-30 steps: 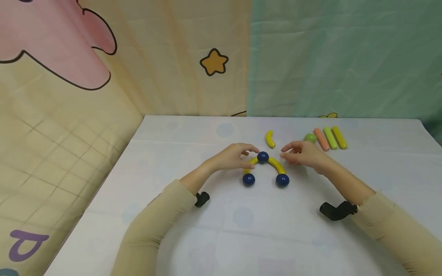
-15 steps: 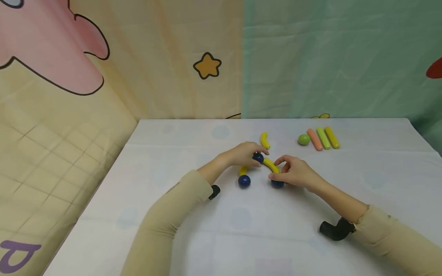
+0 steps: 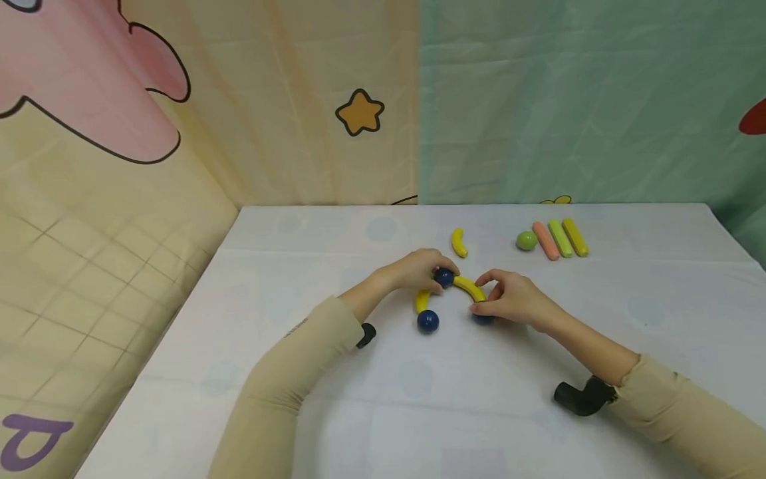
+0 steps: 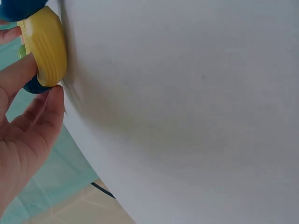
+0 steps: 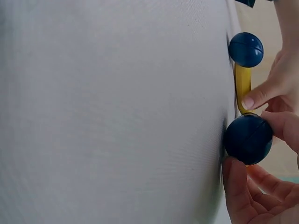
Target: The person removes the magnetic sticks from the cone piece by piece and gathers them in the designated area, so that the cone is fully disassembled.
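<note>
An arch of dark blue balls and curved yellow rods lies on the white table. My left hand pinches the top blue ball between thumb and fingers; in the left wrist view that ball is mostly behind the left yellow rod. At the arch's right foot, my right hand grips another blue ball, thumb on one side and fingers on the other. The right yellow rod joins these two balls. The left foot of the arch, a blue ball, is untouched.
Behind the arch lies a loose curved yellow rod. Farther right are a green ball and straight rods in orange, light green and yellow. A patterned curtain stands along the table's back edge.
My right hand has come down and left onto the arch's right ball. My left hand has moved from beside the left rod to the top ball. The left ball has shifted slightly.
</note>
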Action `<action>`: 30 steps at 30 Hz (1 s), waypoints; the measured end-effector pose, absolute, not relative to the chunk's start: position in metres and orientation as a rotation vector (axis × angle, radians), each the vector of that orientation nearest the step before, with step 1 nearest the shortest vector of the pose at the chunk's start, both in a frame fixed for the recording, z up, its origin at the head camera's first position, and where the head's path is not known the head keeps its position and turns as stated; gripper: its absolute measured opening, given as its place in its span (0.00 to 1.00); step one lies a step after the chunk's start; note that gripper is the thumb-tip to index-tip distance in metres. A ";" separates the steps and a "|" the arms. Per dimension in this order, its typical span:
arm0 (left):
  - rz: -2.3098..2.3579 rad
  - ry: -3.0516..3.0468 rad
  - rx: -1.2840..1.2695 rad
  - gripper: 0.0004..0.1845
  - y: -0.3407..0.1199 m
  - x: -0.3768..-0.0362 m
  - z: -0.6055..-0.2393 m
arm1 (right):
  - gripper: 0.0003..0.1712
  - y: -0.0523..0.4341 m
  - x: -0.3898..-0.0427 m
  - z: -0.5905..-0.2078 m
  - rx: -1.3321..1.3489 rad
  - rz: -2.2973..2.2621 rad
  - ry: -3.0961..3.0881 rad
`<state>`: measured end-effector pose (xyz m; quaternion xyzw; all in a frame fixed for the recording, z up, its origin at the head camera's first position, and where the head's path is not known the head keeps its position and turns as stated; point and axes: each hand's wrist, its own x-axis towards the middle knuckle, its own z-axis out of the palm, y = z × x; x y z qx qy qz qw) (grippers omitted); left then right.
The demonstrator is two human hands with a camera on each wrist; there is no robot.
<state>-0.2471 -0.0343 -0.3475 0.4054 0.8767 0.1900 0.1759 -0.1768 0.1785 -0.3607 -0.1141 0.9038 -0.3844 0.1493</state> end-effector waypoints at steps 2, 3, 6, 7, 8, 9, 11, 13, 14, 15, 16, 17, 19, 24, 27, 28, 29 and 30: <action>0.545 2.474 1.142 0.24 -0.038 -0.245 -0.350 | 0.28 0.179 -0.177 -0.361 -0.333 -1.095 2.597; 0.550 2.468 1.133 0.25 -0.041 -0.244 -0.351 | 0.27 0.180 -0.178 -0.361 -0.340 -1.092 2.596; 0.572 2.456 1.114 0.27 -0.046 -0.241 -0.352 | 0.25 0.182 -0.179 -0.361 -0.361 -1.090 2.594; 0.578 2.454 1.112 0.28 -0.048 -0.240 -0.353 | 0.24 0.183 -0.180 -0.361 -0.376 -1.090 2.594; 0.583 2.452 1.108 0.28 -0.049 -0.239 -0.353 | 0.23 0.184 -0.181 -0.361 -0.394 -1.089 2.595; 0.589 2.449 1.101 0.28 -0.051 -0.237 -0.353 | 0.23 0.185 -0.181 -0.361 -0.419 -1.087 2.596; 0.598 2.440 1.095 0.29 -0.054 -0.235 -0.352 | 0.22 0.186 -0.183 -0.361 -0.456 -1.076 2.600; 0.613 2.426 1.091 0.29 -0.057 -0.233 -0.352 | 0.21 0.188 -0.184 -0.360 -0.489 -1.057 2.609; 0.623 2.418 1.089 0.29 -0.058 -0.232 -0.352 | 0.21 0.189 -0.185 -0.359 -0.499 -1.050 2.613; 0.634 2.410 1.086 0.29 -0.059 -0.231 -0.352 | 0.21 0.190 -0.185 -0.359 -0.510 -1.043 2.615; 0.645 2.403 1.082 0.29 -0.060 -0.229 -0.353 | 0.21 0.191 -0.186 -0.359 -0.510 -1.037 2.618; 0.659 2.395 1.076 0.30 -0.061 -0.228 -0.353 | 0.22 0.192 -0.187 -0.358 -0.514 -1.032 2.622; 0.682 2.386 1.060 0.30 -0.062 -0.225 -0.355 | 0.22 0.195 -0.189 -0.358 -0.522 -1.028 2.628; 0.707 2.403 1.004 0.31 -0.063 -0.215 -0.358 | 0.23 0.199 -0.194 -0.359 -0.529 -1.060 2.640; 0.727 2.426 0.962 0.32 -0.063 -0.208 -0.357 | 0.24 0.200 -0.196 -0.360 -0.535 -1.104 2.630; 0.732 2.435 0.947 0.32 -0.063 -0.206 -0.357 | 0.24 0.200 -0.196 -0.360 -0.537 -1.120 2.624; 0.738 2.445 0.932 0.32 -0.064 -0.204 -0.357 | 0.24 0.200 -0.197 -0.361 -0.539 -1.133 2.619; 0.741 2.452 0.918 0.32 -0.064 -0.202 -0.357 | 0.24 0.199 -0.197 -0.362 -0.541 -1.147 2.615</action>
